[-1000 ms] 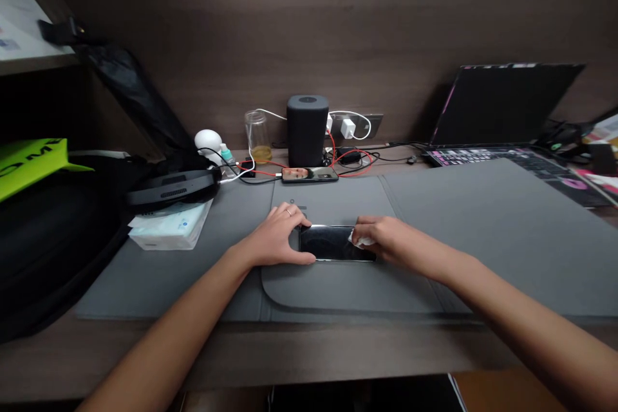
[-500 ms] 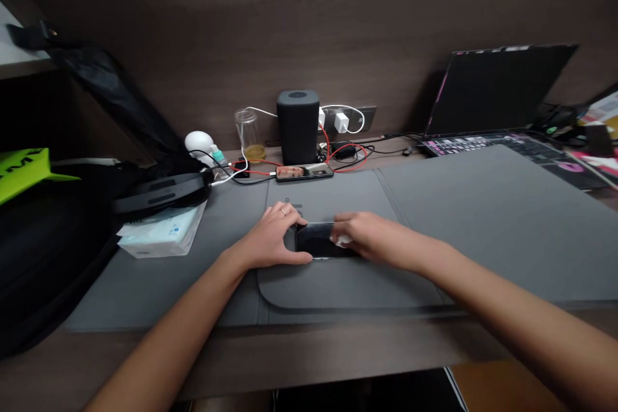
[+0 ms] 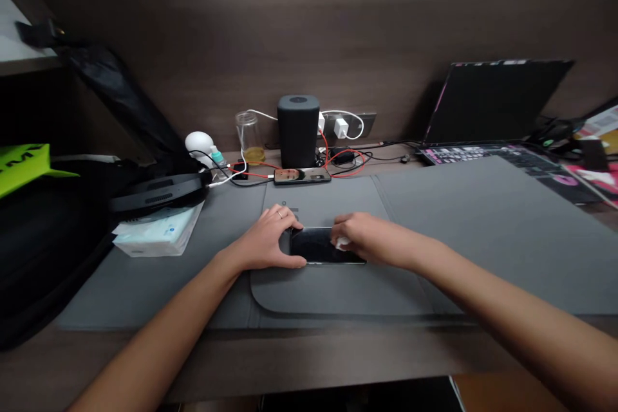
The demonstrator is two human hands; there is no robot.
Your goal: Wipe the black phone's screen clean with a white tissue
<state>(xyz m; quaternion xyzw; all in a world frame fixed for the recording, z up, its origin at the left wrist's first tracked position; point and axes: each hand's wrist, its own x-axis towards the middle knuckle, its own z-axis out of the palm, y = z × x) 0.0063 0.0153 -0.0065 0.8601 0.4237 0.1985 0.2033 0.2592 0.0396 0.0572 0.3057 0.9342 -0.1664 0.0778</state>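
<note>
A black smartphone (image 3: 313, 246) lies flat, screen up, on the grey mat (image 3: 367, 286). My left hand (image 3: 270, 239) grips its left end, thumb along the near edge and fingers at the far edge; a ring is on one finger. My right hand (image 3: 363, 235) is closed around a crumpled white tissue (image 3: 342, 242) over the right part of the screen. Part of the tissue is hidden inside my fingers.
Behind stand a second phone (image 3: 302, 176) on a cable, a black speaker (image 3: 298, 132), a glass jar (image 3: 250, 138) and plugged-in chargers (image 3: 341, 128). A tissue pack (image 3: 161, 235) and black bag (image 3: 53, 251) are at left; an open laptop (image 3: 497, 103) is at right.
The view has shifted slightly. My left hand still grips the phone's left end, and my right hand with the tissue has moved only a little over the screen.
</note>
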